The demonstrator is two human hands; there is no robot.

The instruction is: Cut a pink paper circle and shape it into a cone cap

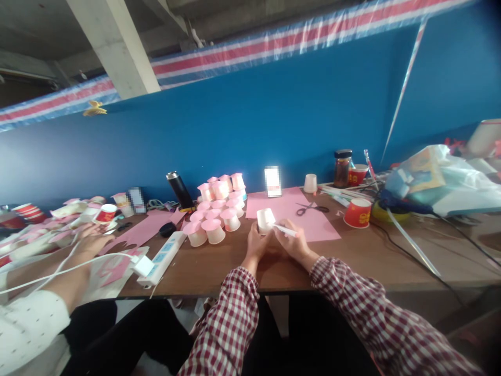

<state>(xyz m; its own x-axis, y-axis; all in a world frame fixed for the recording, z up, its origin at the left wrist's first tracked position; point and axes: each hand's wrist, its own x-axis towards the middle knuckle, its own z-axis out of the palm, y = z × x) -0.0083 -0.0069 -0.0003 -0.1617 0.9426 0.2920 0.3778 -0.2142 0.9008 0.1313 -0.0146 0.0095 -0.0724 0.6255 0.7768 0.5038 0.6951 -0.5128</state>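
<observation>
Wooden table (352,256); white cup (265,219) between left-hand fingers (253,237).

A small white paper cup (266,220) sits on a pink paper sheet (313,222) on the brown wooden tabletop (371,256); a cluster of pink-topped white cups (217,211) lies left, black-handled scissors (311,209) behind-right.

White paper cup (266,219), tipped sideways, thin white stick (285,230) touching it

The counter (219,271) was brown wood. On it lay a pink paper sheet (313,222); left of the sheet stood pink-topped white cups (213,219), right of it a red cup (357,213). Sleeves (230,324) were red-and-white checked.
</observation>
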